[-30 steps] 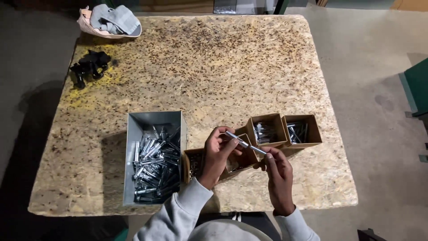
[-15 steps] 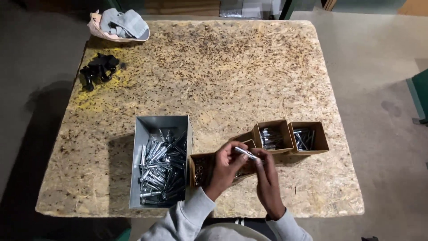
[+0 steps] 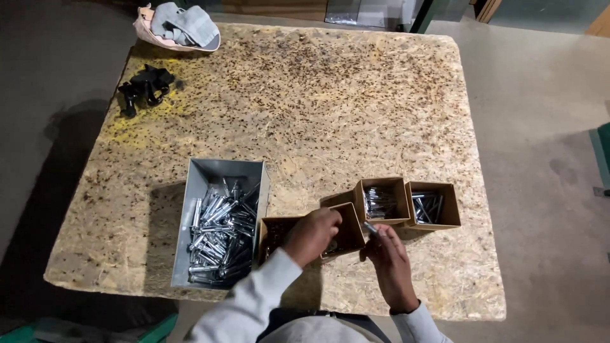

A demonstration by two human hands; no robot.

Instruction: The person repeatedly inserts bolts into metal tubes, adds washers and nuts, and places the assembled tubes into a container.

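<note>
Left hand [image 3: 311,235] reaches into nearest cardboard box [image 3: 349,238] at the table's [image 3: 318,108] front edge, fingers curled down among its contents; whether they pinch anything, cannot tell. Right hand [image 3: 387,257] just beside that box, thumb and forefinger pinching a small silver bolt [image 3: 370,227] over its right rim. Grey metal bin [image 3: 219,232] of bolts to the left; two more cardboard boxes [image 3: 406,203] to the right

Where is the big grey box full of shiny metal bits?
The grey metal bin sits near the front-left edge of the table, just left of the brown cardboard box under the person's left hand.
</note>
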